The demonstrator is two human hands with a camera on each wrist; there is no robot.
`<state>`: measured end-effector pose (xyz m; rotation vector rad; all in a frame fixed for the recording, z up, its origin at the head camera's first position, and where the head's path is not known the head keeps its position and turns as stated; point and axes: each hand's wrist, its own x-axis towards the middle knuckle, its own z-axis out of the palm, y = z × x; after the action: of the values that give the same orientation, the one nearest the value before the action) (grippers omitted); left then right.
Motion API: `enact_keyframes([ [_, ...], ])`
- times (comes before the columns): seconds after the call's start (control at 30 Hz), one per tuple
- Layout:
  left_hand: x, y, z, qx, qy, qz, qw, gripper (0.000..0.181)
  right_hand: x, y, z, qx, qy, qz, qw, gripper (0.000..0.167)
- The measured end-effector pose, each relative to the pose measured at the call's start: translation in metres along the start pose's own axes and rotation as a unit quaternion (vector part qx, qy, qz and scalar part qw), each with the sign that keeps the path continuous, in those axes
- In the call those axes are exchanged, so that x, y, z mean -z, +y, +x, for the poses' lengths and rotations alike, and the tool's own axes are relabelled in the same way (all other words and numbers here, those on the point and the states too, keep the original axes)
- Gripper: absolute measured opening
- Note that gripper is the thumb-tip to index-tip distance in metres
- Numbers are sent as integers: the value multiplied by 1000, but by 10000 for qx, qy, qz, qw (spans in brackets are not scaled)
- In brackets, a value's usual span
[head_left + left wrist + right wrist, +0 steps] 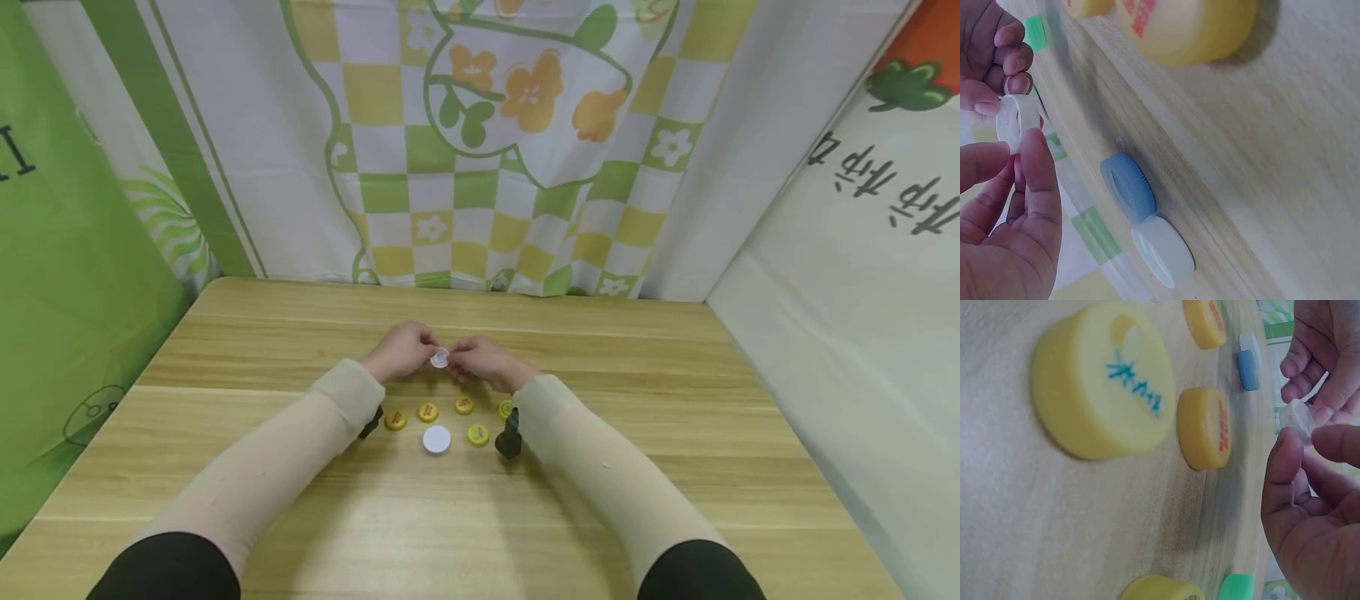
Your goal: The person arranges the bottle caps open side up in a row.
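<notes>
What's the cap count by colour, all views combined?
Yellow caps: 5
White caps: 3, including the held cap
Blue cap: 1
Green cap: 1
Total: 10

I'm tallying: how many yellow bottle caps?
5: three red-lettered caps beyond the near white cap, a green-lettered cap right of it, a fifth cap beside the right wrist camera. Others possibly hidden.
</notes>
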<state>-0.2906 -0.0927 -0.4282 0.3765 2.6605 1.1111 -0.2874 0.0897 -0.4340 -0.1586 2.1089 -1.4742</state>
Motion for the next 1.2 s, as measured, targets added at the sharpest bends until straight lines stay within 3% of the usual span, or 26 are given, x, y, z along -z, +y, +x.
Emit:
enact_keyframes([
  [0.2, 3, 2, 1, 55, 28, 81, 9999, 23, -5, -5, 0, -72, 362, 294, 9989, 27],
  [0.43, 4, 2, -1, 149, -3, -170, 9997, 27, -8, -4, 2, -36, 573, 280, 9980, 19],
  [0.67, 8, 2, -2, 249, -197, -167, 9994, 30, -13, -4, 5, -76, 610, 115, 9980, 15],
  [0.93, 10, 3, -1, 145, -340, -3, 9993, 21, -17, -2, 9, -67, 540, -135, 9984, 7],
  [1.2, 11, 0, 2, 94, -439, 193, 9988, 29, -18, -1, 11, 3, 467, -343, 9983, 14],
])
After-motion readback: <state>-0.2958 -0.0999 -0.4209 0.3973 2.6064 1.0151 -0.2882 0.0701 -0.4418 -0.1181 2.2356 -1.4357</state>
